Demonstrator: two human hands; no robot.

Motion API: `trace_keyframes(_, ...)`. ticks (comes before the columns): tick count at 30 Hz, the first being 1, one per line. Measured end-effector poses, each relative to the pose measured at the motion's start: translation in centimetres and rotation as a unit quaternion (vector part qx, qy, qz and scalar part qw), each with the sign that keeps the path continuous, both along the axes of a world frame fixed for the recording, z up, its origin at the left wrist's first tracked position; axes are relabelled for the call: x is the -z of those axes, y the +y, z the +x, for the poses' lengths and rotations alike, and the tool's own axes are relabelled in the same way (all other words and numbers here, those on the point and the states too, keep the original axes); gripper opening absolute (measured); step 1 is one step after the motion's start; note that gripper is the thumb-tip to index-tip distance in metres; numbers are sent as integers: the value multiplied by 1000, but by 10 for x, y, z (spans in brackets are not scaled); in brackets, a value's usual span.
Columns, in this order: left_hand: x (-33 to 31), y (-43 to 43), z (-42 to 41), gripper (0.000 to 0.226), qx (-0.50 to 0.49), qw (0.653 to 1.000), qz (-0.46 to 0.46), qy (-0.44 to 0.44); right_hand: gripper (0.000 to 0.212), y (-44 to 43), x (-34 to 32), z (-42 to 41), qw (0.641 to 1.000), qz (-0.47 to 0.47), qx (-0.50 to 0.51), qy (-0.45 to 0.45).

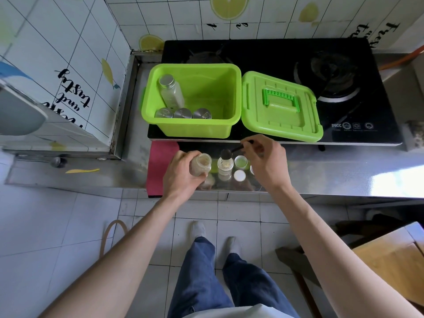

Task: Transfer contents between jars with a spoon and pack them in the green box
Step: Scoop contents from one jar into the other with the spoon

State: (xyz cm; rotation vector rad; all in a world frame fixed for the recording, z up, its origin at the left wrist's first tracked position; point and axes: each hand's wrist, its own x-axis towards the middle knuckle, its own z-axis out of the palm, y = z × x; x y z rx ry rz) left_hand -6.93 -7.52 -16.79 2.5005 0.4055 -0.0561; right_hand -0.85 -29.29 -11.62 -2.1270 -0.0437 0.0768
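Left hand (181, 173) grips the tilted open jar (201, 164). Right hand (263, 159) pinches the spoon (226, 154) over the receiving jar (225, 166) (near side of the green box (195, 130)). Centre the bowl over the mouth before tipping.

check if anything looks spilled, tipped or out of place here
No spill shows. In the green box, one tall jar leans tilted while the three jars beside it stand upright. The green lid lies askew on the stove, beside the box.
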Motion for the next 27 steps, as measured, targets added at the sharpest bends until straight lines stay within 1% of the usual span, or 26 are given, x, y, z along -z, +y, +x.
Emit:
trace_keyframes(3, -1, -1, 1, 56, 2, 1000, -1, 3, 15, 3, -11, -4, 996, 81, 30, 23)
trace_keyframes(5, -2, -2, 1, 56, 6, 1000, -4, 3, 16, 7, -18, -6, 993, 114, 25, 31)
trace_keyframes(7, -2, -2, 0, 56, 6, 1000, -7, 0, 16, 11, -23, -8, 991, 129, 19, 33)
trace_keyframes(14, -8, -2, 0, 56, 8, 1000, -2, -16, 15, 23, -24, -14, 998, 48, -47, -21)
trace_keyframes(17, -10, -4, -1, 55, 14, 1000, -1, -26, 15, 29, -21, -18, 993, 7, -99, -69)
trace_keyframes(21, -10, -5, -1, 52, 16, 999, -3, -32, 15, 36, -17, -22, 980, -76, -146, -116)
trace_keyframes(24, -11, -6, -1, 49, 17, 999, -2, -34, 12, 39, -12, -23, 971, -119, -171, -119)
trace_keyframes(27, -13, -6, -1, 48, 21, 999, -7, -37, 11, 42, -6, -23, 976, -112, -163, -87)
